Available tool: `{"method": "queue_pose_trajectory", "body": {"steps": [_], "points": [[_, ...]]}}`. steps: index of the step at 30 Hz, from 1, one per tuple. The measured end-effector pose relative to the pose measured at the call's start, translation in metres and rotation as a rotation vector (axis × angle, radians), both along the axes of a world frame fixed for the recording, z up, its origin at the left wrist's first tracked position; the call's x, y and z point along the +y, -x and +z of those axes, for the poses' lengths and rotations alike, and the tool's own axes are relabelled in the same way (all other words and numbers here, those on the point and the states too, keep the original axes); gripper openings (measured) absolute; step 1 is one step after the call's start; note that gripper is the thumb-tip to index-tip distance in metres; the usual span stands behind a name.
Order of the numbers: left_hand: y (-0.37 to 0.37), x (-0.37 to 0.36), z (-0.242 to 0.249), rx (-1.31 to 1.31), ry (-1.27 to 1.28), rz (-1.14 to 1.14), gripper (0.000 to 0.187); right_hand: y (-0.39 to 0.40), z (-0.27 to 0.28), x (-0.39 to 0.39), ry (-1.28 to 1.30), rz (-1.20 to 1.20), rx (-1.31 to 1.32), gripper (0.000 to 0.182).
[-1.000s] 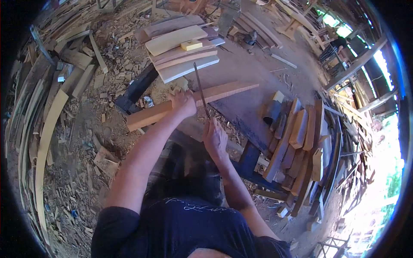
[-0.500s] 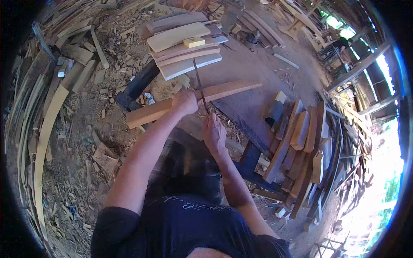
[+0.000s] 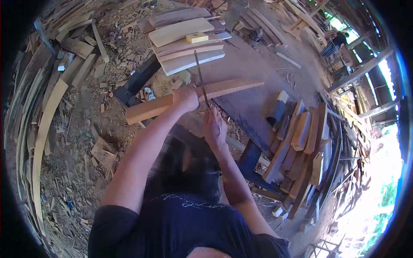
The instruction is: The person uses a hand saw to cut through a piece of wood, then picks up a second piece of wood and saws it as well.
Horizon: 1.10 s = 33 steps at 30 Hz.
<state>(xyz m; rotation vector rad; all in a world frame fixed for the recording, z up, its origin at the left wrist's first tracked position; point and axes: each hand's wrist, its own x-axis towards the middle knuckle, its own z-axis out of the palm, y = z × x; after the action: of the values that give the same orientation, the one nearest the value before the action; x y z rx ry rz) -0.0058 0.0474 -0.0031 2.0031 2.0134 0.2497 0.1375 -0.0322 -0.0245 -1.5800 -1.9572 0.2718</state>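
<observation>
A long wooden beam [image 3: 148, 110] lies slanted across a dark workbench in front of me. My left hand [image 3: 186, 99] is closed over the beam near its middle, pressing on top. In my right hand [image 3: 215, 127] is the near end of a handsaw [image 3: 200, 77], its narrow blade seen almost edge-on. The blade crosses the beam just right of my left hand and points away from me. Its handle is mostly hidden by my fingers.
Ahead sits a stack of boards [image 3: 180, 32] with a small yellow block [image 3: 197, 38] on it. Cut timbers [image 3: 301, 131] are piled at the right. Long planks [image 3: 43, 142] and wood scraps [image 3: 116, 56] cover the left ground. Another person [image 3: 340, 41] is far back right.
My right hand and the saw have moved a little forward, away from me, along the cut line. My left hand keeps its hold on the beam.
</observation>
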Motion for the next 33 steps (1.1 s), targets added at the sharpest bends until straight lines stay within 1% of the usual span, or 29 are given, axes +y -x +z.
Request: {"method": "queue_pose_trajectory", "body": {"steps": [2,5,7,10,11,13,16,20,22,25,26,28,30,33], "points": [[0.001,0.002,-0.005,0.025,-0.023,-0.034,0.035,0.000,-0.002,0.001,0.011,-0.002,-0.018,0.021],[-0.001,0.000,0.001,0.014,-0.012,-0.008,0.035,0.001,-0.007,0.003,0.000,-0.001,-0.043,0.021],[-0.004,-0.002,0.008,-0.023,0.058,0.040,0.031,0.002,-0.007,0.003,-0.032,-0.025,-0.035,0.020],[-0.004,-0.006,0.014,-0.017,0.042,0.026,0.031,0.000,-0.007,0.001,-0.005,-0.011,-0.043,0.021],[-0.003,-0.005,0.012,-0.017,0.043,0.026,0.031,0.000,-0.007,0.001,-0.005,-0.012,-0.044,0.021],[-0.001,-0.002,0.009,0.058,0.030,-0.020,0.038,0.001,-0.007,0.001,-0.006,-0.014,-0.047,0.019],[-0.001,-0.002,0.005,0.012,-0.001,-0.004,0.037,0.007,-0.010,0.008,0.003,-0.047,-0.055,0.018],[-0.001,0.001,0.001,0.021,0.000,0.004,0.035,0.003,-0.013,0.004,-0.020,-0.045,-0.060,0.017],[-0.002,0.002,0.004,0.039,0.087,0.009,0.034,-0.006,-0.010,-0.008,0.057,-0.024,-0.060,0.018],[-0.003,-0.003,0.009,0.016,0.048,0.011,0.033,-0.003,-0.003,-0.004,0.067,-0.021,-0.105,0.018],[-0.003,-0.001,0.003,0.019,0.047,0.021,0.033,0.001,-0.006,0.002,0.065,-0.011,-0.103,0.018],[-0.003,0.002,0.001,-0.042,0.034,0.074,0.034,0.012,-0.008,0.018,0.058,-0.074,-0.092,0.018],[-0.003,0.001,0.002,-0.007,0.026,0.083,0.036,0.007,-0.006,0.007,0.061,-0.048,-0.089,0.017],[-0.002,-0.001,0.014,0.005,0.145,0.026,0.039,-0.003,-0.002,-0.014,0.022,-0.024,-0.057,0.016]]}}
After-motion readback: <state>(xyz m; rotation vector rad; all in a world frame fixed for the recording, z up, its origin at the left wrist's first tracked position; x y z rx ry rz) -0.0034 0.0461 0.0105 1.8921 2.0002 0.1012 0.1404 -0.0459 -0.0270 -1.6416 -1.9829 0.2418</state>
